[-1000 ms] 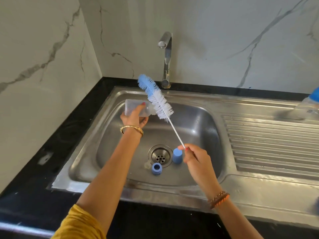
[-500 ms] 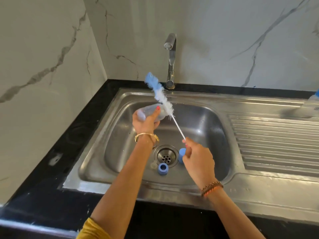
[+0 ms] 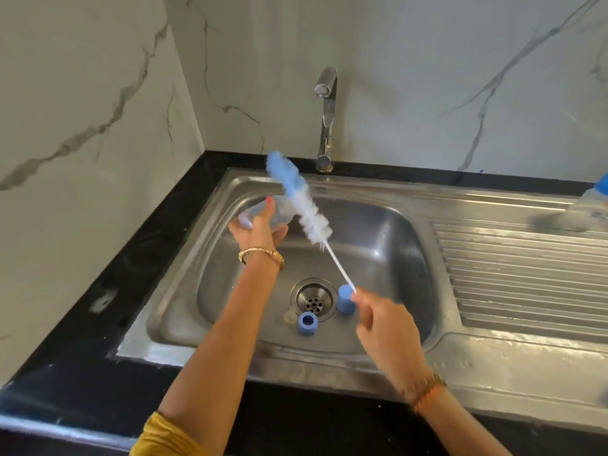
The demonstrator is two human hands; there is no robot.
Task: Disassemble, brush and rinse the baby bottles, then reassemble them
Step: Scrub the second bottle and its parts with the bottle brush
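Note:
My left hand [image 3: 260, 230] grips a clear, capless baby bottle [image 3: 266, 213], held on its side over the left of the sink basin [image 3: 378, 232]. My right hand [image 3: 383, 320] pinches the thin white handle of a bottle brush [image 3: 302, 205]. Its blue and white bristle head lies across the bottle's open end, outside the bottle. On the basin floor beside the drain [image 3: 314, 299] lie a blue screw ring [image 3: 307, 323], a blue cap [image 3: 345, 299] and a clear teat [image 3: 289, 316].
A steel tap [image 3: 325, 120] stands behind the basin, no water running. The ribbed draining board [image 3: 526, 274] lies to the right, with a second bottle [image 3: 589, 205] with a blue top at its far right edge. Black counter [image 3: 148, 258] and marble walls surround the sink.
The brush has drawn back out past the bottle's mouth, so more of its bristle head shows. Both hands have stayed over the basin while the view shifted slightly.

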